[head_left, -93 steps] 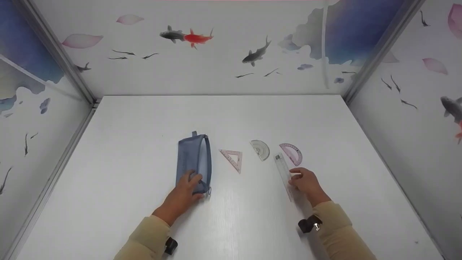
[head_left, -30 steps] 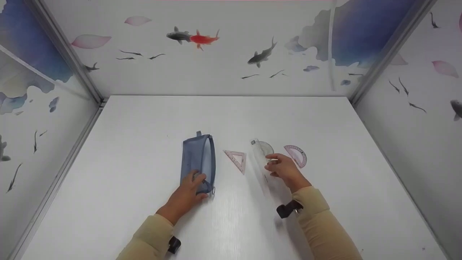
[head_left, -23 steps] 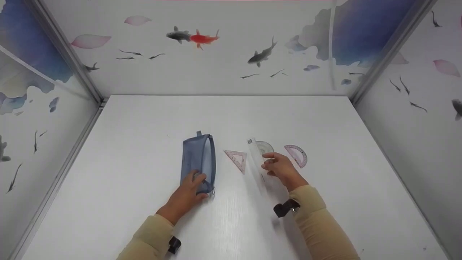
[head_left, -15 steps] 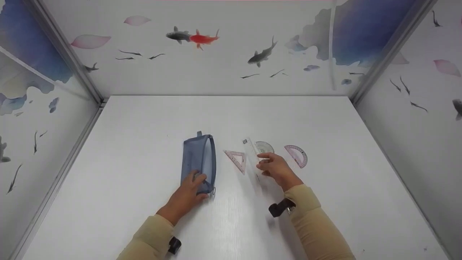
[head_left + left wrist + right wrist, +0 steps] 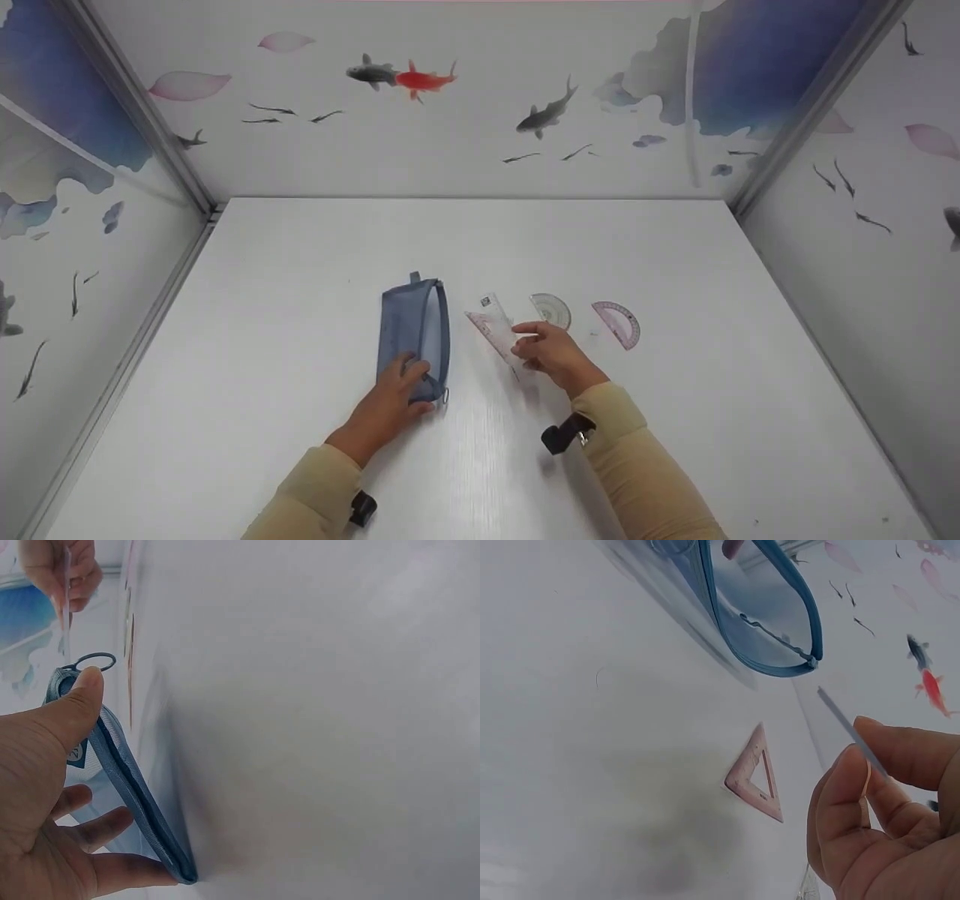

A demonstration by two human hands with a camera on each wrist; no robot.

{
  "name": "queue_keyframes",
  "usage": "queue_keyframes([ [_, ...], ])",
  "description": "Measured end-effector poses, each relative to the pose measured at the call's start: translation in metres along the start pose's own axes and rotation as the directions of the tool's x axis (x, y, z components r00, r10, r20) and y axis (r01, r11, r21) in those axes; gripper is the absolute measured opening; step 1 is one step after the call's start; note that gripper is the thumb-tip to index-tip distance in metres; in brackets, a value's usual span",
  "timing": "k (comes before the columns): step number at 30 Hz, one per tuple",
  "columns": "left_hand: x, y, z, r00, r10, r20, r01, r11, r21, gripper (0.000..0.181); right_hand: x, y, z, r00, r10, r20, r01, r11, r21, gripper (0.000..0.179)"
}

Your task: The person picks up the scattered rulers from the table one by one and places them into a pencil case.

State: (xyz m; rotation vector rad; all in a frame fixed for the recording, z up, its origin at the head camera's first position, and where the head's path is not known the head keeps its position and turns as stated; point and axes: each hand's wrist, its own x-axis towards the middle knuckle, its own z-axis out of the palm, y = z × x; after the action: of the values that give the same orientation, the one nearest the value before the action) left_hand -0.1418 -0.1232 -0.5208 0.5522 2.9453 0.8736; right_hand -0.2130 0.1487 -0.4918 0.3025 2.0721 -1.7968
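Note:
A blue zip pencil case point(image 5: 401, 322) lies lengthwise on the white table, its zipped side gaping to the right. My left hand point(image 5: 386, 397) grips its near end; in the left wrist view the thumb point(image 5: 88, 686) presses by the zip ring and a fingertip reaches the opposite corner. Between thumb and fingers, my right hand point(image 5: 555, 356) pinches a clear ruler point(image 5: 489, 302), seen edge-on in the right wrist view. That ruler overlaps a pink set square point(image 5: 477, 321) in the head view. The pink set square point(image 5: 744, 769) lies flat below the case's mouth in the right wrist view.
A clear protractor point(image 5: 551, 309) lies just beyond my right hand, and a pink protractor point(image 5: 628, 330) is farther right. White panels printed with fish and petals wall in the table point(image 5: 315, 240) at the back and both sides.
My right hand has picked up the ruler from beside the pink protractor and carried it left, past the clear protractor to over the set square. My left hand keeps its place on the pencil case.

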Motion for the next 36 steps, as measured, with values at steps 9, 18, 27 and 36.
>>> queue_keyframes([
  [9, -0.002, 0.0, 0.0, 1.0, 0.012, -0.008, -0.012, 1.0, -0.011, 0.057, 0.005, -0.006, 0.02, 0.998, 0.044, 0.034, -0.044, 0.999, 0.007, 0.039],
  [18, -0.001, -0.001, 0.0, 1.0, 0.007, -0.004, -0.006, 1.0, 0.002, 0.058, 0.011, -0.011, 0.039, 0.995, 0.064, 0.07, -0.065, 0.998, 0.007, 0.036],
  [27, 0.0, 0.0, -0.001, 1.0, 0.002, 0.02, -0.002, 1.0, 0.014, 0.056, 0.015, -0.017, 0.058, 0.994, 0.031, 0.104, -0.035, 0.999, 0.032, 0.038],
  [36, 0.0, -0.001, 0.001, 1.0, -0.003, 0.017, 0.003, 1.0, 0.009, 0.056, 0.02, -0.019, 0.074, 0.994, 0.035, 0.105, -0.035, 0.999, -0.003, 0.038],
])
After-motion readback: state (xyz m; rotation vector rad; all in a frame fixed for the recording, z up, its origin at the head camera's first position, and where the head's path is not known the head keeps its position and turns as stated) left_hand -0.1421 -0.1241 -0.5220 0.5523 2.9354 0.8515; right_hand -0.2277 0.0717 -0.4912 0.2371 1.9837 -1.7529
